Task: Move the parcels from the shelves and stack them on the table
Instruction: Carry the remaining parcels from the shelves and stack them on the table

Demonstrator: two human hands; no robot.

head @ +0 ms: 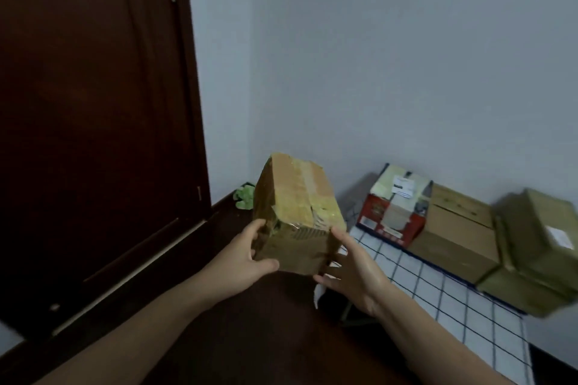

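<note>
I hold a taped brown cardboard parcel [297,209] in the air in front of me, over the dark floor. My left hand [247,256] grips its near left corner, thumb under the near face. My right hand [350,266] holds its right side with the fingers spread along it. To the right stands the table with a white checked cloth [438,300]. On it lie a red-sided box with a white label [394,209], a plain brown box [456,234] and an olive-brown parcel [538,244] resting on another one.
A dark wooden door [93,103] fills the left side. The grey wall corner [250,72] is straight ahead, with something green [245,197] on the floor at its foot. The parcels on the table sit against the wall.
</note>
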